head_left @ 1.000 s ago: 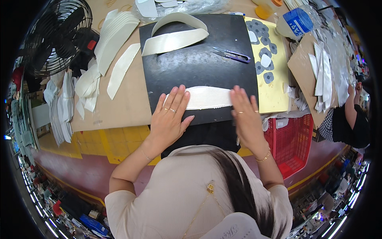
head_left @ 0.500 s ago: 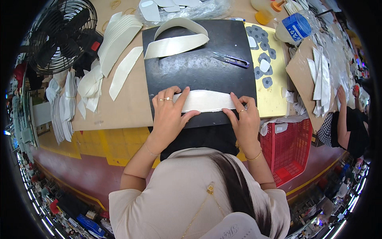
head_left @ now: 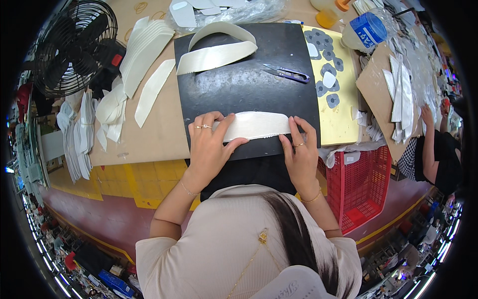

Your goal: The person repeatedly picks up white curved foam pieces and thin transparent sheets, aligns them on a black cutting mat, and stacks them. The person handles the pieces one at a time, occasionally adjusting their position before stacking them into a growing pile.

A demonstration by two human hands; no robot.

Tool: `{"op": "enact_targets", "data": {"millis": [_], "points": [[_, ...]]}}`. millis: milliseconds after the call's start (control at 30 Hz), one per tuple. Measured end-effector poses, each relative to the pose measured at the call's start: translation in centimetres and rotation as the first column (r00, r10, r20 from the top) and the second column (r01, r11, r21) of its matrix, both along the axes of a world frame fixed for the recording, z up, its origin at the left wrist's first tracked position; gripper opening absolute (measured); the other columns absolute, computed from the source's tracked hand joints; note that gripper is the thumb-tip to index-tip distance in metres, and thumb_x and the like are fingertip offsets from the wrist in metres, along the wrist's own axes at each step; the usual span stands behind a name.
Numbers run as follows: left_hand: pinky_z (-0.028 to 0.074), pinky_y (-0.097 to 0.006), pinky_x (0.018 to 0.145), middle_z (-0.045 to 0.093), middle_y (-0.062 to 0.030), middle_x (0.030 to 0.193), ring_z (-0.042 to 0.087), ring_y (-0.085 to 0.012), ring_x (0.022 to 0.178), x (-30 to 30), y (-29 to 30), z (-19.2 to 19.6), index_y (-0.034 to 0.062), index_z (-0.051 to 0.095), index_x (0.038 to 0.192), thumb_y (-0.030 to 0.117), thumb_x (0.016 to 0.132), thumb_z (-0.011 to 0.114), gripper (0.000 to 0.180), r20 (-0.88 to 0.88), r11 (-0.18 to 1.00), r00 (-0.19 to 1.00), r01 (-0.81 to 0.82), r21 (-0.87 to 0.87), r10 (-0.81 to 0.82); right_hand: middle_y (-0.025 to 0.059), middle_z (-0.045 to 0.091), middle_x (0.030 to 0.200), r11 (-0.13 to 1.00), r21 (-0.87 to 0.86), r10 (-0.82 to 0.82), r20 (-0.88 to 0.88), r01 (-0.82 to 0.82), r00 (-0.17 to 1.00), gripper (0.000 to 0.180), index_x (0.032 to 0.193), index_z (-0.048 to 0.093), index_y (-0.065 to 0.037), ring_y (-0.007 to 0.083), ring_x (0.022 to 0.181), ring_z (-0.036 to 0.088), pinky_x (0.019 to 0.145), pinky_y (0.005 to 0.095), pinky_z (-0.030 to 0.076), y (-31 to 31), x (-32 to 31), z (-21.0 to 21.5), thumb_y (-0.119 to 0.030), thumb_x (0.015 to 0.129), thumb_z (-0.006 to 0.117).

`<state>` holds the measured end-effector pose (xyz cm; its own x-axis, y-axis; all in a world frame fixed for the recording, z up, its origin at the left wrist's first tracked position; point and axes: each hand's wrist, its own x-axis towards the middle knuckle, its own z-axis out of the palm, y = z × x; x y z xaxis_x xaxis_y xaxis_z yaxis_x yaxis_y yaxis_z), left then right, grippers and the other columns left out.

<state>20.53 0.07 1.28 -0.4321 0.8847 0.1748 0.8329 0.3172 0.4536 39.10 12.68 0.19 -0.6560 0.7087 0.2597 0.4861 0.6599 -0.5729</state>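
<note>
A white, gently curved fabric strip point(head_left: 256, 124) lies crosswise near the front edge of a black board point(head_left: 219, 97). Its left end is between the thumb and fingers of my left hand point(head_left: 208, 142). At the other end, my right hand point(head_left: 302, 152) pinches the strip with thumb below and fingertips above. Part of the left end is hidden under my fingers. Farther back on the board, a similar white strip point(head_left: 216, 58) curls round in a loop. Purple-handled thread snips point(head_left: 288, 74) rest to the right of it, apart from both hands.
Stacked white pieces point(head_left: 144, 55) and a single strip point(head_left: 154, 92) lie left, beside a black fan point(head_left: 74, 50). Grey cut-outs cover a yellow sheet point(head_left: 343, 119) at right, near a bottle point(head_left: 366, 32). A red crate point(head_left: 366, 184) stands below; another person's arm point(head_left: 429, 149) shows far right.
The whole scene has shifted slightly left in the picture. Both hands stay at the strip's ends, with my right hand a little farther left and its fingers straighter.
</note>
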Motion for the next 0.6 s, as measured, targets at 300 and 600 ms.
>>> {"op": "enact_targets", "data": {"millis": [300, 600], "points": [[0.035, -0.044, 0.099, 0.055, -0.0097, 0.121, 0.048, -0.0305, 0.116, 2.1, 0.7, -0.5, 0.0123, 0.065, 0.116, 0.027, 0.071, 0.083, 0.050, 0.086, 0.974, 0.975, 0.194, 0.120, -0.205, 0.0134, 0.055, 0.119, 0.975, -0.218, -0.067, -0.115, 0.041, 0.991, 0.021, 0.105, 0.066, -0.003, 0.0209, 0.079, 0.061, 0.063, 0.0304, 0.051, -0.2, -0.6, 0.6, -0.002, 0.085, 0.070], [0.033, -0.045, 0.097, 0.055, -0.0093, 0.119, 0.046, -0.0318, 0.113, 3.4, 2.1, -0.6, 0.0077, 0.064, 0.104, 0.028, 0.070, 0.083, 0.043, 0.122, 0.984, 0.984, 0.109, 0.140, -0.126, 0.0074, 0.065, 0.090, 0.880, -0.445, 0.093, -0.182, -0.167, 0.979, 0.010, 0.095, 0.066, -0.002, 0.0142, 0.063, 0.056, 0.056, 0.0262, 0.046, 0.0, -1.6, 3.9, -0.002, 0.085, 0.069]]}}
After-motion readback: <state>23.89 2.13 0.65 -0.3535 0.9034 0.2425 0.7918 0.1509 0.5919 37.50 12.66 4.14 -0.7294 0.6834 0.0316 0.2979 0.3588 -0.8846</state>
